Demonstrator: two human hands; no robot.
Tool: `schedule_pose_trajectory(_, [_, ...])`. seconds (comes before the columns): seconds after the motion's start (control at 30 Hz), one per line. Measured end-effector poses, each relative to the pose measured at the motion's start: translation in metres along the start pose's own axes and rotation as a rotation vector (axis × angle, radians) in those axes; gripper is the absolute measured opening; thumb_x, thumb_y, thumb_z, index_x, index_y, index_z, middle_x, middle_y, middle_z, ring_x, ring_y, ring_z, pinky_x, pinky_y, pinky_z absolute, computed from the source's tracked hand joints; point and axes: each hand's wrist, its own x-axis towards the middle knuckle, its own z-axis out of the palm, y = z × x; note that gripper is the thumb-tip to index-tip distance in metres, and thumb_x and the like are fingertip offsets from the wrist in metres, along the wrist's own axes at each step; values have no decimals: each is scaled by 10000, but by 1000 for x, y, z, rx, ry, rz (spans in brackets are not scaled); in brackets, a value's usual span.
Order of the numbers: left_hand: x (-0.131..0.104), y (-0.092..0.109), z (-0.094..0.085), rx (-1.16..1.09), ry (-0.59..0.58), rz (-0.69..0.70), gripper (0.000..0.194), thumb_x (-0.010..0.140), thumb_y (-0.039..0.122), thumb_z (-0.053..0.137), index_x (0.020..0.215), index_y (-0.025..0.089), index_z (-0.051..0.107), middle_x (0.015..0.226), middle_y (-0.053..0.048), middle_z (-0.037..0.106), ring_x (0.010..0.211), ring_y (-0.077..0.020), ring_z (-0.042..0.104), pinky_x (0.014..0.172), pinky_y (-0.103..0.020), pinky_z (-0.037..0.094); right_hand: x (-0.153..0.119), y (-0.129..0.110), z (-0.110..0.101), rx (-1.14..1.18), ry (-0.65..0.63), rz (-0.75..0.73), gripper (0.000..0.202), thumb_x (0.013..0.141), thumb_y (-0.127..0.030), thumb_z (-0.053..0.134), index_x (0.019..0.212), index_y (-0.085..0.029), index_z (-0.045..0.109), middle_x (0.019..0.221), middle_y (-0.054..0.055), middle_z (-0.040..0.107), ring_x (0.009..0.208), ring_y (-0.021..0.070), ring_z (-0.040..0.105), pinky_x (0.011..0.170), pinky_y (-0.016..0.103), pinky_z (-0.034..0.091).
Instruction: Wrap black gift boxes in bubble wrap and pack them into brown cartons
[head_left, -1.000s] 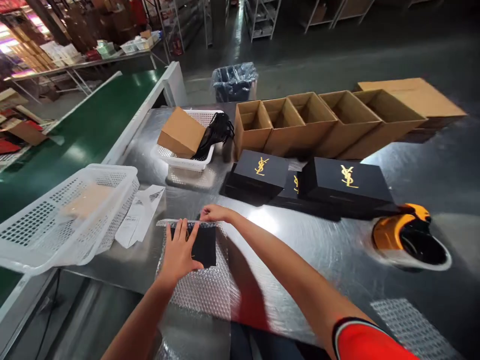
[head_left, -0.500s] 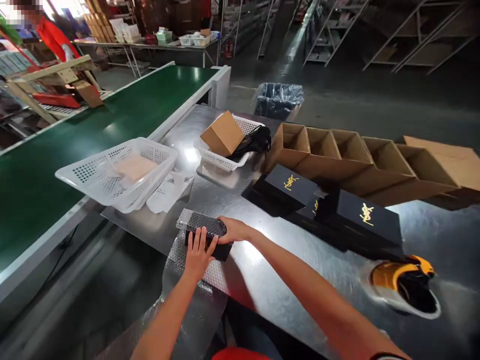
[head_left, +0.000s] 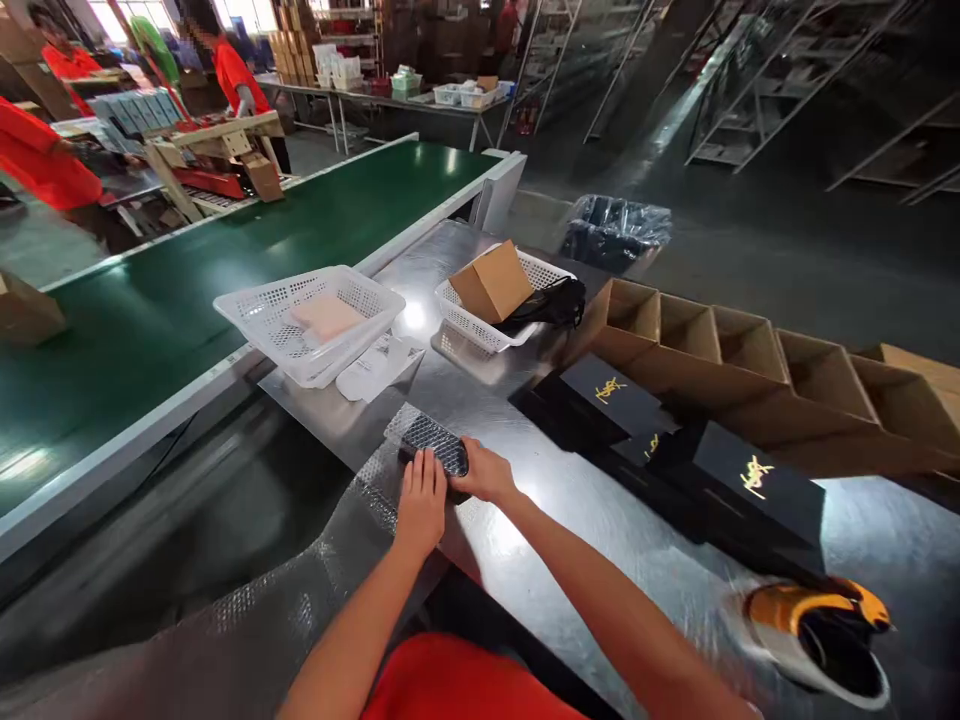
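A small black box [head_left: 435, 440] lies near the table's front edge, with clear bubble wrap [head_left: 401, 424] folded over its top. My right hand [head_left: 484, 471] grips the box's right end, thumb and fingers around the corner. On the near side, my left hand [head_left: 422, 500] presses its fingers, held close together, on the wrapped box. The long bubble wrap sheet [head_left: 322, 575] trails from under the box off the table to the lower left. The underside of the box is hidden.
Black boxes with gold lettering [head_left: 611, 388] lie to the right, before open cardboard boxes [head_left: 746, 345]. A tape roll [head_left: 817, 640] stands at lower right. White baskets [head_left: 300, 370] and a white packet [head_left: 379, 368] lie beyond. A green conveyor [head_left: 300, 235] runs left. Co-workers [head_left: 238, 75] stand behind it.
My view has swung left, so the table appears further right. The fingers of my left hand, spread before, are now together. Both hands stay on the box, and more of the trailing bubble wrap shows.
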Motion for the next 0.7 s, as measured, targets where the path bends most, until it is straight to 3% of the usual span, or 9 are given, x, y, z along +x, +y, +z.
schedule_pose_trajectory(0.13, [57,20,3,-71,-101,78,702,807,69,480,1488,120,321,1593,-173,209,1351,-303,447,1127,-482,373,23,39,-23,-77,67,81,626,726,-403,680,1269,-133,524,1222,166,628,1012,307,641,762,334,453])
schedule_pose_trajectory(0.23, [85,33,1,-107,-108,66,612,848,72,430,1455,138,395,1559,-167,322,1345,-305,448,1096,-502,397,31,58,-32,-133,73,134,616,758,-464,656,1269,-149,519,1247,152,615,1019,301,637,768,336,460])
schedule_pose_trajectory(0.33, [87,36,-4,-119,-84,54,528,892,88,369,1411,123,464,1456,-170,482,1373,-298,404,1118,-515,365,29,58,-28,-169,91,142,659,762,-492,663,1294,-142,492,1227,153,618,1008,292,634,767,332,464])
schedule_pose_trajectory(0.43, [70,35,-8,-142,-78,2,507,898,84,353,1389,67,480,1381,-183,545,1369,-292,403,1150,-496,326,18,45,-14,-190,142,157,677,761,-469,677,1313,-140,467,1200,152,621,1000,286,623,784,334,466])
schedule_pose_trajectory(0.57, [50,38,-13,-365,-132,-263,499,855,73,396,1334,43,530,1303,-221,580,1284,-310,480,1095,-500,385,-2,22,12,-217,232,121,611,804,-386,647,1322,-118,463,1227,175,603,1072,311,582,875,384,465])
schedule_pose_trajectory(0.7, [52,40,-12,-956,-163,-776,426,751,116,548,1163,90,651,1197,-193,641,1213,-305,535,1091,-461,369,-15,7,38,-279,293,92,523,840,-201,552,1350,-112,473,1332,211,548,1200,349,509,974,440,427])
